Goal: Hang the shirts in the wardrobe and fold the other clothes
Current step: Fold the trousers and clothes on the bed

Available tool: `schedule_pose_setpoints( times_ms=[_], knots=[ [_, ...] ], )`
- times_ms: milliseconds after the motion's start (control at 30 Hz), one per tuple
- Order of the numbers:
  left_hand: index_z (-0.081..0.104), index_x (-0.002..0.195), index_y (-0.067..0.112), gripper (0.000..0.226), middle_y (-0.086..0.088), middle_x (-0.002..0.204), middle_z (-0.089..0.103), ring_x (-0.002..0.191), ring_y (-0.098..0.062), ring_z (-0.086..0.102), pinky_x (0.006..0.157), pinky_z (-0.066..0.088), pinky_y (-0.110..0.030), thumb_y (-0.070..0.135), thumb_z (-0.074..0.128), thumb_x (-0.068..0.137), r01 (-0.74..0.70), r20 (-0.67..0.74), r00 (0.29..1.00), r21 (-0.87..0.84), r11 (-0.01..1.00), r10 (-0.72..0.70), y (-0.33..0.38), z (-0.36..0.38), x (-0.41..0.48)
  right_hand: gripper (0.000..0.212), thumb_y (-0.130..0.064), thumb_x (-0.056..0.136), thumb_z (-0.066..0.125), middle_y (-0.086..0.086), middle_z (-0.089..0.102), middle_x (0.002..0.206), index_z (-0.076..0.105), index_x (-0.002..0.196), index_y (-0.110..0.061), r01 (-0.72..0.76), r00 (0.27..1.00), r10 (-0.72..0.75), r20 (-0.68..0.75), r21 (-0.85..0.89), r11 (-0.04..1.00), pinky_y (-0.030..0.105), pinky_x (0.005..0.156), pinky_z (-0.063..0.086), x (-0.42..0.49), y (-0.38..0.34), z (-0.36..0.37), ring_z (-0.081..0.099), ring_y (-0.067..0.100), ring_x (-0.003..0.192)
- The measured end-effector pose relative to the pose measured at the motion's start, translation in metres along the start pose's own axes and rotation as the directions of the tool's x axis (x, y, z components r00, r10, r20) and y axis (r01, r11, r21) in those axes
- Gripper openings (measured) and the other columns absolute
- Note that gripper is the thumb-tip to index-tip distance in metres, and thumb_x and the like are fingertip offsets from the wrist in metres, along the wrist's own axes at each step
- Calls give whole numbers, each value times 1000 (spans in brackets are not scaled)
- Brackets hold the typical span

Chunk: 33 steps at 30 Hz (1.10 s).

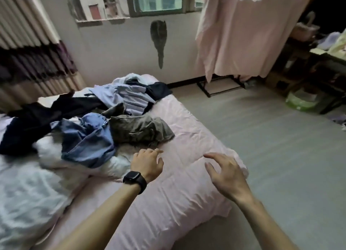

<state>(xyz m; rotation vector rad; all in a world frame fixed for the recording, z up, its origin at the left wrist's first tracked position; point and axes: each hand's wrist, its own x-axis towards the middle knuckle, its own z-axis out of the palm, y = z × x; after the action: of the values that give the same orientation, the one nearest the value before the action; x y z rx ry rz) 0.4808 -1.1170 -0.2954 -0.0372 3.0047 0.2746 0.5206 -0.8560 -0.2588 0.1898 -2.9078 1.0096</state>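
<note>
A heap of clothes lies on the pink bed (183, 190). Nearest me is an olive-grey garment (140, 128), left of it a crumpled blue denim piece (88, 137), further back pale blue shirts (127, 96) and dark navy clothes (33, 122). My left hand (147, 162), with a black watch on its wrist, hovers just below the olive-grey garment, fingers loosely curled, holding nothing. Over the bare sheet to the right is my right hand (224, 172), fingers spread and empty.
A white duvet (28, 190) covers the bed's left side. A pink cloth (239, 29) hangs on a black rack at the back right. Grey floor (271, 137) lies right of the bed. Cluttered shelves (318, 49) stand at the far right, a window on the back wall.
</note>
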Motion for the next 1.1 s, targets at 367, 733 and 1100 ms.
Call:
schedule_pose_setpoints(
  times_ms=[367, 733, 1100],
  knots=[
    [60, 130, 36, 39, 4, 123, 67, 118, -22, 56, 96, 41, -34, 37, 47, 94, 336, -109, 933, -65, 939, -342, -145, -23, 59, 30, -28, 92, 67, -12, 66, 122, 69, 122, -29, 257, 932, -253, 260, 22, 966, 12, 99, 28, 165, -89, 97, 54, 13, 118],
    [61, 131, 36, 59, 9, 128, 61, 124, -18, 51, 102, 38, -34, 43, 30, 81, 529, -108, 834, -119, 840, -540, -191, 17, 168, 49, -41, 91, 62, -8, 60, 136, 57, 138, -27, 328, 798, -258, 544, -34, 944, 26, 106, 37, 343, -61, 203, 51, 19, 126],
    [34, 150, 39, 54, -2, 153, 34, 144, -30, 27, 114, 28, -44, 41, 40, 96, 643, 276, 738, -13, 766, -615, -238, 263, 250, 100, -56, 83, 71, 5, -17, 166, 8, 157, -34, 417, 734, -82, 675, -352, 838, 58, 115, 27, 431, 53, 436, 2, 38, 152]
  ],
)
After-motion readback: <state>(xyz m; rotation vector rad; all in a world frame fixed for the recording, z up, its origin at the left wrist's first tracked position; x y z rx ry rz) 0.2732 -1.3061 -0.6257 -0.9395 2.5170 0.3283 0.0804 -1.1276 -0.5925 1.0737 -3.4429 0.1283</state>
